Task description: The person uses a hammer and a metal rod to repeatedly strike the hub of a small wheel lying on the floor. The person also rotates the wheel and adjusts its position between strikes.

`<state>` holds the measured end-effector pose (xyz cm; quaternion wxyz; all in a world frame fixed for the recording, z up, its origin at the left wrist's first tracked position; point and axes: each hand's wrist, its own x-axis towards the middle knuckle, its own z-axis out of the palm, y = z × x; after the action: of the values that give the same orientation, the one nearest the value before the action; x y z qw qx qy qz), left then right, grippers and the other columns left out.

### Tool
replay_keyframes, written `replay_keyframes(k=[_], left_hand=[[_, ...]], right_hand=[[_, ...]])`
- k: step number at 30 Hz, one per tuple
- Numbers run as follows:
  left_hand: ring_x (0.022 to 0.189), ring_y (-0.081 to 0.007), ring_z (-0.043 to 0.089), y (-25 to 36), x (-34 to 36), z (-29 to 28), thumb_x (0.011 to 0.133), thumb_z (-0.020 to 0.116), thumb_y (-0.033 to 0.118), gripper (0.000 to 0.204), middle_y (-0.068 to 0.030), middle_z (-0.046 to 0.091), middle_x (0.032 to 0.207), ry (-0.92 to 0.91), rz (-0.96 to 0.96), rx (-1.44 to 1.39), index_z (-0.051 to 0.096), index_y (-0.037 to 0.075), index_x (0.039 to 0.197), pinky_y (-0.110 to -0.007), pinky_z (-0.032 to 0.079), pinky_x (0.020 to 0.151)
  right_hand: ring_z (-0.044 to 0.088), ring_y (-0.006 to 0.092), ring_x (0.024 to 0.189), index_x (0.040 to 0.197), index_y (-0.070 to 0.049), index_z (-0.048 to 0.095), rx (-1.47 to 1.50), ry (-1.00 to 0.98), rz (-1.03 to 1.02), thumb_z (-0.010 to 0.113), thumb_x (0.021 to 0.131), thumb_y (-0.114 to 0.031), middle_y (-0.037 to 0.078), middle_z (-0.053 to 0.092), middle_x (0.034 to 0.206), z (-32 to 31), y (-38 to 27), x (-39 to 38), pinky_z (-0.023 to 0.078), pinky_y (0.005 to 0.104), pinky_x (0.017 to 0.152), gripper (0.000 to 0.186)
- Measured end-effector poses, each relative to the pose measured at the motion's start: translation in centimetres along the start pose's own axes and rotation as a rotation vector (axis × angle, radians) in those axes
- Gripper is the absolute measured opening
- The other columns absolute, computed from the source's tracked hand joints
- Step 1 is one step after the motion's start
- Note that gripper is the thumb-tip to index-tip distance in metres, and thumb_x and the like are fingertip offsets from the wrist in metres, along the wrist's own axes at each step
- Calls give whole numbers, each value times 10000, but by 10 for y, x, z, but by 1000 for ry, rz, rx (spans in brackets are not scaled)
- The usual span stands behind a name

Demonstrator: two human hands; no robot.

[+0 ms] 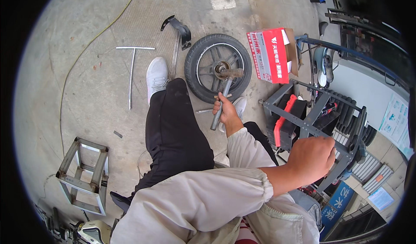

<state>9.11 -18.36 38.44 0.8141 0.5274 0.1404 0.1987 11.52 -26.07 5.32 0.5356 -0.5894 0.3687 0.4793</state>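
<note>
"Head view has the wheel lying flat on the floor ahead of the person, near the shoes. How far along does it look?"

"Partway, I'd judge. Its tyre already sits on the rim, all the way round as far as I can see, but the wheel is loose, fixed to nothing."

"And the middle of it?"

"That's where the attention seems to be. The hammer has its head over the wheel's hub. Whether it touches, I can't tell from up here, nor whether anything in there is fully seated, so I wouldn't call the hub finished."

"Who's got the handle?"

"The right hand, at the wheel's near edge, fingers clamped round it. The left hand, its arm crossed over the other, is off to the right and nearer than the wheel. Its fingers are curled together; I can't see anything in them."

"Other tools?"

"A T-shaped bar lies left of the wheel, well apart and untouched. The black curved part is just beyond the wheel's left edge, and the red box stands just to its right."
</note>
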Motion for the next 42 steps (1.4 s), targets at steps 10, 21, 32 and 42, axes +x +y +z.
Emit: replay_keyframes(k=[10,21,32,42], left_hand=[[614,-327,635,3,0,-2,838,597,154,154,-136,620,665,-113,-60,22,566,24,762,-441,497,574],[594,-336,614,-5,-1,6,836,586,150,161,-136,601,641,-60,-31,-5,555,23,741,-459,479,546],[586,-333,614,-4,-1,3,838,583,149,158,-138,596,628,-60,-53,-8,559,27,742,-457,477,542],[567,-334,600,-7,-1,8,848,579,158,169,-133,588,616,-48,-65,-4,558,34,734,-461,468,528]], right_hand=[[370,88,424,924,-132,451,-237,205,-258,645,926,-328,-23,427,597,-8,-5,-22,307,279,385,275],[365,94,431,926,-119,449,-413,246,-188,650,920,-325,-14,422,605,6,-10,2,316,293,399,287],[375,95,437,926,-120,432,-308,209,-389,667,910,-312,-27,414,585,10,2,-25,314,285,406,303],[375,107,435,923,-102,507,-404,221,-219,644,925,-317,-19,414,577,5,-11,-1,314,293,399,255]])
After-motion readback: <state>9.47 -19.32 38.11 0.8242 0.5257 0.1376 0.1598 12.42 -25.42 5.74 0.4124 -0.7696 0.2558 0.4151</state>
